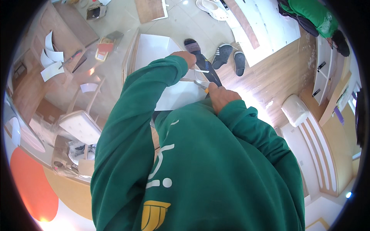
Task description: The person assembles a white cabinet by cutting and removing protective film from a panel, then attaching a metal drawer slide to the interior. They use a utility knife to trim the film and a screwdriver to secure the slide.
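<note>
My left hand [189,57] rests fingers-down on the far edge of a white board [154,50] that stands in front of me, pressing or holding its edging. My right hand [220,96] is closed around a small knife-like tool [202,85] with an orange grip and a metal blade, its tip laid against the board's edge. Both arms wear green sleeves. My foot in a dark sandal [196,52] stands just beyond the board.
A pair of dark slippers [230,57] lies on the wooden floor to the right. White panels [266,27] lean at the top right near a person in green [312,13]. Edging strips [50,57], a padded stool [79,126] and a glue tin [103,48] lie left.
</note>
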A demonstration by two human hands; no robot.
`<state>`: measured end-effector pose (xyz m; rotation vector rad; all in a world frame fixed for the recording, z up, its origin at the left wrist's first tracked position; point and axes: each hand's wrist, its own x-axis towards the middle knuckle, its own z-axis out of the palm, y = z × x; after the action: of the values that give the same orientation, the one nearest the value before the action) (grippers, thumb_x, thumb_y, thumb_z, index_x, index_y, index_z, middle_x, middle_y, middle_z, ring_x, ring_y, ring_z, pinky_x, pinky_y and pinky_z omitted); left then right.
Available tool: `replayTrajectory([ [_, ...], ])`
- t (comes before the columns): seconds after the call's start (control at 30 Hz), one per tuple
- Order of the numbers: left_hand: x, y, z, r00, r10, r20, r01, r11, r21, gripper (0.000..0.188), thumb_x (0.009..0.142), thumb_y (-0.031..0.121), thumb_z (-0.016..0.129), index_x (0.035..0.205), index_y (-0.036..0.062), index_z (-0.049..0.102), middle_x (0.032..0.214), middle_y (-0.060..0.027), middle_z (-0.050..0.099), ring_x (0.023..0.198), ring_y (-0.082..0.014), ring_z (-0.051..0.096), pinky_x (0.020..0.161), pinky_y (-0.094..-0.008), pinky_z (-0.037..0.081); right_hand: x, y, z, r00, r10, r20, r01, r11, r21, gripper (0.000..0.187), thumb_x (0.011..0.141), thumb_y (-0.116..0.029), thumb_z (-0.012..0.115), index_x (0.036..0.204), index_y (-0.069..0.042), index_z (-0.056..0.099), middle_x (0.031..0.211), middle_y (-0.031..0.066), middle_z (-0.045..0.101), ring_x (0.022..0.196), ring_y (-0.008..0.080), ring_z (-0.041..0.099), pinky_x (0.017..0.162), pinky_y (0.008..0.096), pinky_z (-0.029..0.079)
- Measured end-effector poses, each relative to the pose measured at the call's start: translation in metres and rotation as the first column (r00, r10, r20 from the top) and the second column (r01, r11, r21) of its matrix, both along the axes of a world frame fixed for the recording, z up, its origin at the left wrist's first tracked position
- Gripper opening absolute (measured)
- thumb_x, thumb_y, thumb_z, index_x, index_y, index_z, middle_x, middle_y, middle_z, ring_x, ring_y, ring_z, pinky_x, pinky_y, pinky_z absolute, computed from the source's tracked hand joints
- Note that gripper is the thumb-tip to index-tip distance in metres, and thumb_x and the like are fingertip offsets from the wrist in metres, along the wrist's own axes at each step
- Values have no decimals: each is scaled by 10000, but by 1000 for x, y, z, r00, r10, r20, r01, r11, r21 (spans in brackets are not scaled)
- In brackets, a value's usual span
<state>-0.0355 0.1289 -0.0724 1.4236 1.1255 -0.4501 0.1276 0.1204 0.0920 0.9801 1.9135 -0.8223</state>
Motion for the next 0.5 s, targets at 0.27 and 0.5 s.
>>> replayTrajectory([
  [0.27,8,11,-3,999,-42,29,42,999,23,266,862,206,612,1085,74,669,1068,-178,671,1030,-328,638,886,-434,497,-21,13,-6,994,-53,97,60,995,-75,182,881,-141,510,1024,-39,461,919,196,647,833,365,671,708,462,534],
  [0.5,12,-5,-21,999,-34,42,32,998,58,196,906,244,575,1013,117,679,966,-150,677,940,-330,634,835,-431,488,28,7,-3,991,-20,-131,13,998,-53,138,890,-126,483,996,-40,464,869,159,617,766,352,663,648,452,534],
])
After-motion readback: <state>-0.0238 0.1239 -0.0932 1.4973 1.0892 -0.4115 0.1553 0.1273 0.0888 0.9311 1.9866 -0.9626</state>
